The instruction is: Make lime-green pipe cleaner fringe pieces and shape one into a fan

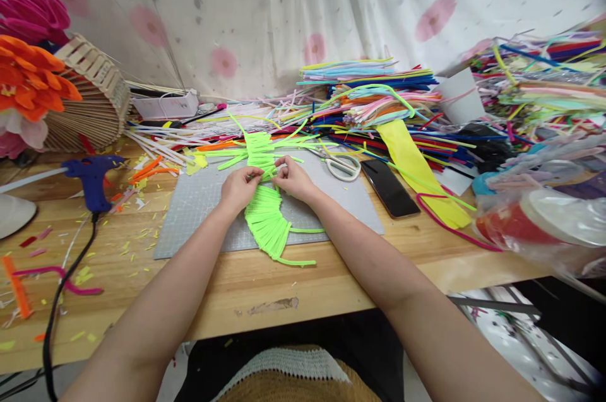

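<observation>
A curved piece made of bright green pipe cleaners (267,220) lies over a grey cutting mat (189,216), its rows packed side by side. Loose green ends stick out at its top and lower right. My left hand (241,189) pinches the narrow middle of the piece from the left. From the right, my right hand (293,180) pinches the same middle part, fingertips close to the left ones. Several loose green pipe cleaners lie beyond the hands. White-handled scissors (343,167) rest on the mat's right side.
A blue hot glue gun (95,181) stands at left, its cord running to the front edge. A black phone (389,187) and yellow strip (421,168) lie at right. Pipe cleaner bundles (379,96) are heaped behind. A basket (89,93) with flowers stands back left.
</observation>
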`<state>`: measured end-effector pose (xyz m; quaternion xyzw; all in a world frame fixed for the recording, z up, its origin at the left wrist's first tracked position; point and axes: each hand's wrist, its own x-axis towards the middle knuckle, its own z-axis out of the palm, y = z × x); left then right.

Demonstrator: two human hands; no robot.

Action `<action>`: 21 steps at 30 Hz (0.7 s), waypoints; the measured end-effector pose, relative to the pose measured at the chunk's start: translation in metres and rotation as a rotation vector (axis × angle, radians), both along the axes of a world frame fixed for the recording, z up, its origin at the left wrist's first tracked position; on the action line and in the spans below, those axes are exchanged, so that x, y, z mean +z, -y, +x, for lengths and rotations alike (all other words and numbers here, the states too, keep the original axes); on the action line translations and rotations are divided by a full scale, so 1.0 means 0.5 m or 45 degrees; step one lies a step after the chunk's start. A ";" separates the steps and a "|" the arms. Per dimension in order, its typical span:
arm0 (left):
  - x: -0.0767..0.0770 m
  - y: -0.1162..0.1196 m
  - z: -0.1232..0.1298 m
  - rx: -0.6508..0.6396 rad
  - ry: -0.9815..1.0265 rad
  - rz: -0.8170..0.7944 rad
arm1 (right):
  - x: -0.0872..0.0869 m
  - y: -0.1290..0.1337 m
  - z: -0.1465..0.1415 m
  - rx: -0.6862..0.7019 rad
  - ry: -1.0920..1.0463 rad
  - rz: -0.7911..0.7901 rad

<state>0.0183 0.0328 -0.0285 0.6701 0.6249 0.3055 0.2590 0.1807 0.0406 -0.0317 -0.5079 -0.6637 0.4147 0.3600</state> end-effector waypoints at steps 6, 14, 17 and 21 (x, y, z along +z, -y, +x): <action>0.010 0.017 0.004 -0.022 -0.086 0.079 | 0.004 0.003 -0.002 0.004 0.055 0.003; 0.022 0.032 0.003 -0.193 -0.271 0.216 | -0.003 -0.003 0.000 0.047 -0.012 0.044; 0.024 0.036 0.002 -0.234 -0.301 0.238 | 0.001 -0.005 0.001 0.057 0.013 0.067; 0.024 0.035 -0.003 -0.305 -0.351 0.249 | 0.008 -0.004 0.002 -0.165 0.030 0.186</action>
